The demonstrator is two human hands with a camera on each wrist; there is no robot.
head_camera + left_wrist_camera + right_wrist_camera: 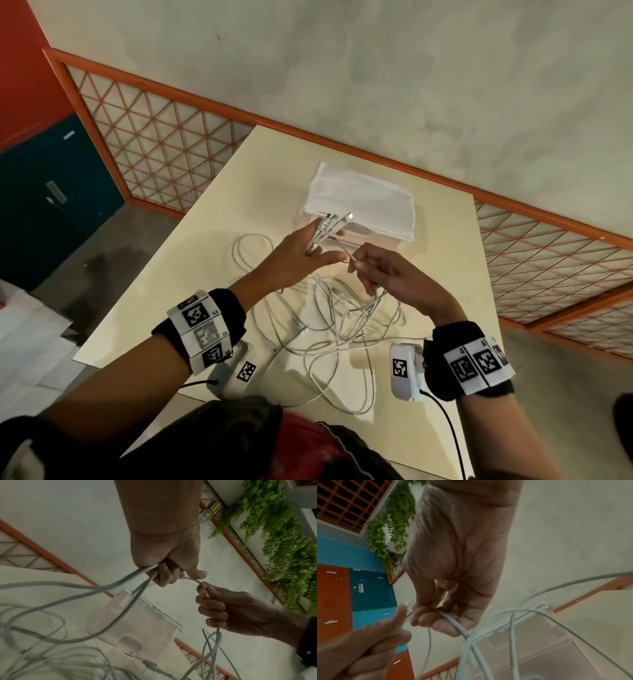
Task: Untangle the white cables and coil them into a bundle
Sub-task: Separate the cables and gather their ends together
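Note:
Several white cables [337, 329] lie tangled on the cream table [191, 274] under my hands. My left hand [317, 248] grips a bunch of cable ends, and their connectors [334, 219] stick out past the fingers. In the left wrist view the left hand [169, 573] has its fingers curled round those cables [120, 582]. My right hand [359, 270], just to the right, pinches one cable [351, 257] that runs across to the left hand. The right wrist view shows the right hand [435, 619] closed on that cable [453, 623], with loops hanging below.
A clear plastic box [371, 236] with a white cloth [363, 202] on top stands just beyond my hands. An orange lattice railing [164, 137] runs behind the table. The table's left edge and near edge are close to the cable loops.

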